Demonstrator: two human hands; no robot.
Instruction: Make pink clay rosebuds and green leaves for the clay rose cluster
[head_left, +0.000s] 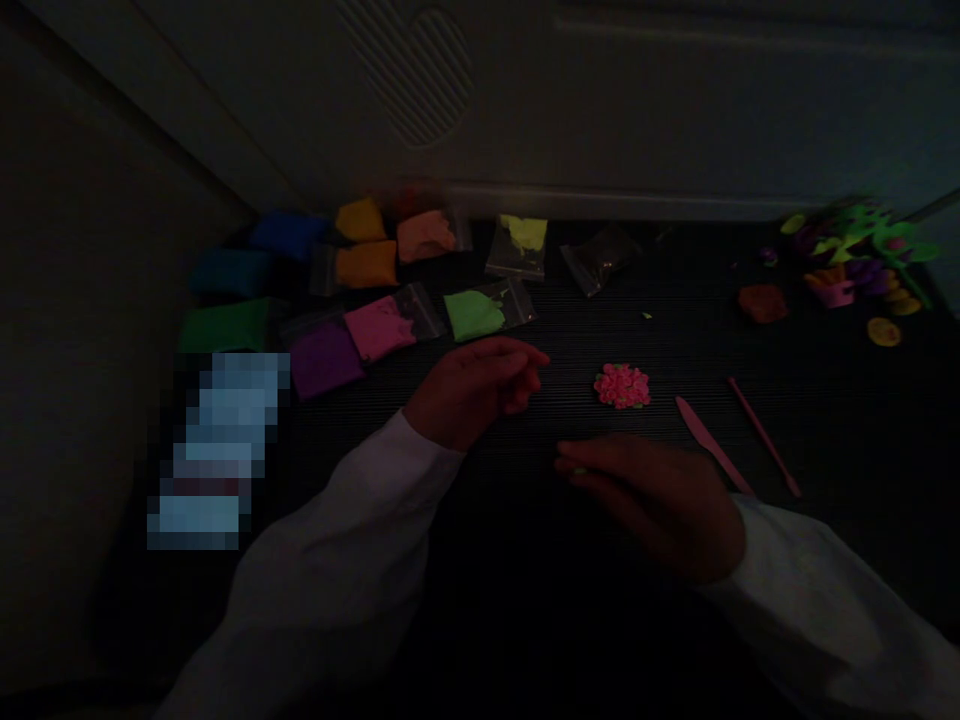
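Near the middle, my left hand (pixel 480 390) hovers over the dark table with its fingers loosely bent and the index finger stretched out; I see nothing in it. My right hand (pixel 652 500) pinches a small green piece of clay (pixel 579 471) between thumb and fingertips, and only a sliver of it shows. Beyond the right hand lies a cluster of tiny pink clay flowers (pixel 622 386) with green bits at its edge. To the right of that are a pink clay knife (pixel 709 440) and a thin pink modelling stick (pixel 765 437).
Several bags of coloured clay line the left and back, including light green (pixel 474 314), pink (pixel 379 330) and purple (pixel 326 362). A lit, blurred-out screen (pixel 217 450) lies at left. A brown lump (pixel 763 302) and small clay models (pixel 866 270) sit back right.
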